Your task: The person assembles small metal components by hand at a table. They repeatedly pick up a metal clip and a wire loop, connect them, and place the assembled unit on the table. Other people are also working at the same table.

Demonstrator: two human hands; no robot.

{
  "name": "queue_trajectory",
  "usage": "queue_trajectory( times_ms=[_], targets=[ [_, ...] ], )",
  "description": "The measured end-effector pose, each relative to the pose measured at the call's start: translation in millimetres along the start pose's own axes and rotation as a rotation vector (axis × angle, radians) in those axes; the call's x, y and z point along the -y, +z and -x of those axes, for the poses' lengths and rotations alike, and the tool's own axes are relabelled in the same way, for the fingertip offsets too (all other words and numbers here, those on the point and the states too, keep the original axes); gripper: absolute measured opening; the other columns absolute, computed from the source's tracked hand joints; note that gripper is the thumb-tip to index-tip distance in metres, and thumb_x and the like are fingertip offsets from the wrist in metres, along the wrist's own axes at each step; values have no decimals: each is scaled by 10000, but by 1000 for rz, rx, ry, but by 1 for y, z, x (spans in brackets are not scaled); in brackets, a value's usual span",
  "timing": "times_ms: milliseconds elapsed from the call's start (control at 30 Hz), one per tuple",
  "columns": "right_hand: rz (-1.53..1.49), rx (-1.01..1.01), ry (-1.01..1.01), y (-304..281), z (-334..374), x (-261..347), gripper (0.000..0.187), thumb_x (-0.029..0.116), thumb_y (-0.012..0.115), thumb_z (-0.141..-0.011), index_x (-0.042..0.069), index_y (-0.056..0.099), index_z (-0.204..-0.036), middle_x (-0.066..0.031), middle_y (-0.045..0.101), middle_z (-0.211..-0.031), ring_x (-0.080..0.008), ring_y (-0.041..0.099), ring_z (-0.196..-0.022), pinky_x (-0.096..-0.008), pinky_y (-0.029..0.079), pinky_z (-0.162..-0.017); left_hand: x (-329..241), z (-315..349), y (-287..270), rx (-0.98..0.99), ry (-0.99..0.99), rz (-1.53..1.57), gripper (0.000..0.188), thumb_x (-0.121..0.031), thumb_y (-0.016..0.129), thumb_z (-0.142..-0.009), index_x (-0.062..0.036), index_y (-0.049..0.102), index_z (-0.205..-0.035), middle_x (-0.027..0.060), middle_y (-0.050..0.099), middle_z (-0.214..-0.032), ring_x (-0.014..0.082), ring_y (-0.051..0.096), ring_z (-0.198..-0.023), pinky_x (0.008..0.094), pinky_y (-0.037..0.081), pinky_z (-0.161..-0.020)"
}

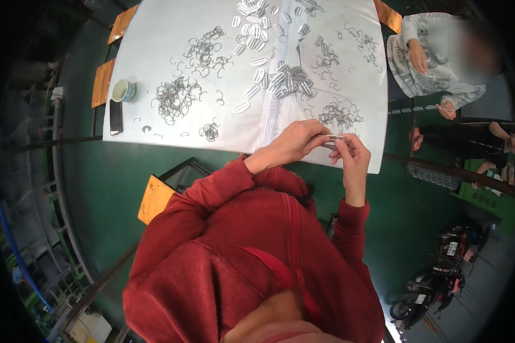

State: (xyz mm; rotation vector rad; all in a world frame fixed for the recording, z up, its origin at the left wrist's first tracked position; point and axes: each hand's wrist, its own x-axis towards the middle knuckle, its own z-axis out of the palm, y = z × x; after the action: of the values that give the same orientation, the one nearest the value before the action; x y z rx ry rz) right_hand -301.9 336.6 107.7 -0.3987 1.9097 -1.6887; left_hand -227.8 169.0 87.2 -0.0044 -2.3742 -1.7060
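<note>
The piece is over the near edge of the table, pinched at its left end in the left hand's grip and at its right in the right hand's. Hooks lie just beyond, near slotted plates.

Slim, pale piece pinched between your left hand and right hand, long side running from one to the other; finer detail too small to tell. Dark, curved wire hooks lie loosely tangled just beyond your hands. Striped, elongated pieces heap and overlap farther out, ahead of your left hand.
</note>
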Motion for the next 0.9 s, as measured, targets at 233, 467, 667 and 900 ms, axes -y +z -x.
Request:
queue_trajectory(
  times_ms=[233, 467, 667, 900],
  targets=[
    [39, -13, -120, 15, 1, 9, 153, 65, 571, -895, -48, 604, -994, -67, 623, -768, -92, 572, -594, -209, 451, -491, -5, 3, 8, -206, -99, 141, 123, -86, 543, -904, 14, 594, -953, 111, 621, -805, 186, 606, -732, 311, 481, -655],
    [-61, -17, -106, 9, -10, 5, 130, 61, 557, -902, -52, 596, -953, -97, 638, -794, -100, 579, -591, -220, 458, -490, -2, -5, 5, -187, -43, 35, 129, -110, 595, -881, -6, 636, -944, 99, 622, -802, 189, 613, -736, 299, 489, -657],
    [-51, -16, -146, 15, -15, 21, 120, 47, 547, -903, -51, 592, -953, -97, 638, -791, -107, 587, -595, -225, 462, -489, -8, -11, -4, -243, -24, 41, 145, -124, 671, -826, -18, 657, -923, 91, 627, -800, 188, 617, -720, 294, 488, -648],
    [-33, -8, -135, 21, -11, 27, 120, 44, 548, -901, -61, 588, -945, -99, 634, -778, -115, 589, -593, -227, 468, -497, -9, -10, -8, -258, 58, 19, 149, -134, 678, -824, -14, 651, -910, 81, 633, -794, 177, 603, -696, 287, 474, -623]
  ],
)
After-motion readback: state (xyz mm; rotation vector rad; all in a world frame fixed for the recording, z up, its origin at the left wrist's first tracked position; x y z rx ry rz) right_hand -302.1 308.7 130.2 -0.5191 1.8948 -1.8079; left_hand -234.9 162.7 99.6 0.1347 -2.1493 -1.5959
